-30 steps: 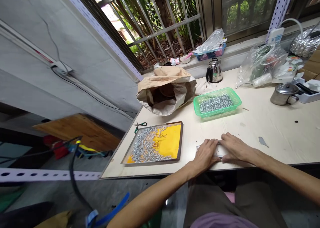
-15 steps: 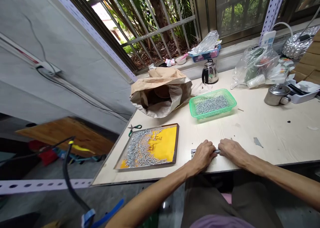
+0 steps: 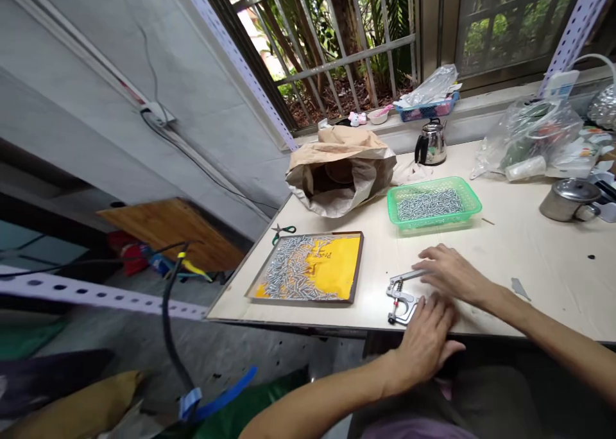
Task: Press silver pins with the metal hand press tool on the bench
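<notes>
Tray [image 3: 355, 269] with a yellow bottom sits by the front edge of the bench [image 3: 563, 266], and just to its right lies the metal tool [image 3: 405, 296], flat on the bench, its two handles spread apart towards the right! Over to the left hand [image 3: 429, 333], right of the tray and right at the bench edge: fingers stretched over the tool's lower handle, thumb standing well off, so that grip is open. And the right hand [image 3: 455, 273], further right of the tray, fingers reaching out loosely over the end of the upper handle; whether its grip has closed on that handle, I cannot tell, the fingers hide it.

Inside the tray, metal pieces [image 3: 291, 269] heap thickly on the left, with bare yellow showing on the right. Scissors [image 3: 289, 229] with green handles lie just beside the tray's far left corner. Straight beyond the tray, a paper bag [image 3: 332, 206] gapes towards us, and to the right of that, beyond the tray too, the green basket [image 3: 428, 223] carries its own spread of small metal bits [image 3: 430, 204]. Further back and right of the tray stands a shiny kettle [image 3: 434, 145]; well off to the tray's right, a lidded cup [image 3: 569, 201].
</notes>
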Action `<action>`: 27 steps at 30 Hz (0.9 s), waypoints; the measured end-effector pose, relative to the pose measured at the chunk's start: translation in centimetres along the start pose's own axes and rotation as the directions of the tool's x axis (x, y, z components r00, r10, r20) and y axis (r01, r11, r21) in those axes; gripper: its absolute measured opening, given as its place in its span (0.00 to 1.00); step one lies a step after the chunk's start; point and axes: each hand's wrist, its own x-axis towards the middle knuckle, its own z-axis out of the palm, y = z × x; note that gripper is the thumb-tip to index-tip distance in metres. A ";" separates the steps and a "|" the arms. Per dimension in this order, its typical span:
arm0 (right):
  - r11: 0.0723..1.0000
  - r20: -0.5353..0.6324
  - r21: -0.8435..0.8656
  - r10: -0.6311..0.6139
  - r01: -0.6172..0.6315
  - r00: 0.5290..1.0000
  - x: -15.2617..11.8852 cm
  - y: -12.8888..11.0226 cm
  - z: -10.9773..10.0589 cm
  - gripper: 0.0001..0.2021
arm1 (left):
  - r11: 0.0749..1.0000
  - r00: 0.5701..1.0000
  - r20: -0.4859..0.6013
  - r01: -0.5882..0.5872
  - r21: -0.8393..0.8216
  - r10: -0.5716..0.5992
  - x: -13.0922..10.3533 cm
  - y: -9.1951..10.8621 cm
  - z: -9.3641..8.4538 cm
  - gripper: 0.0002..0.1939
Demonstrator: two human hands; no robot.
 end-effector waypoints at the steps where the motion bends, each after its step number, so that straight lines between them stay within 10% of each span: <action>1: 0.996 0.024 -0.006 -0.084 0.084 0.996 0.7 -1.2 0.4 0.11 | 1.000 1.000 0.015 0.014 -0.026 -0.013 -0.1 0.2 0.2 0.31; 7: 0.908 0.225 -0.155 -0.350 0.389 0.909 4.1 -6.3 4.5 0.09 | 0.993 0.996 0.070 0.064 -0.098 -0.057 -0.4 0.3 0.2 0.34; 14: 0.916 0.024 0.074 -0.398 0.395 0.917 3.2 -3.7 7.6 0.15 | 0.997 0.998 0.054 -0.040 -0.070 0.044 0.2 -0.6 0.8 0.42; 21: 0.928 0.148 0.254 -0.314 0.271 0.938 3.2 -4.4 3.8 0.12 | 0.995 1.000 0.019 0.021 -0.095 -0.019 0.1 0.2 -0.1 0.35; 27: 0.995 0.239 -0.048 0.091 -0.082 0.967 3.7 -0.3 2.8 0.12 | 0.997 0.998 -0.053 -0.028 -0.068 0.024 0.1 0.3 -1.0 0.31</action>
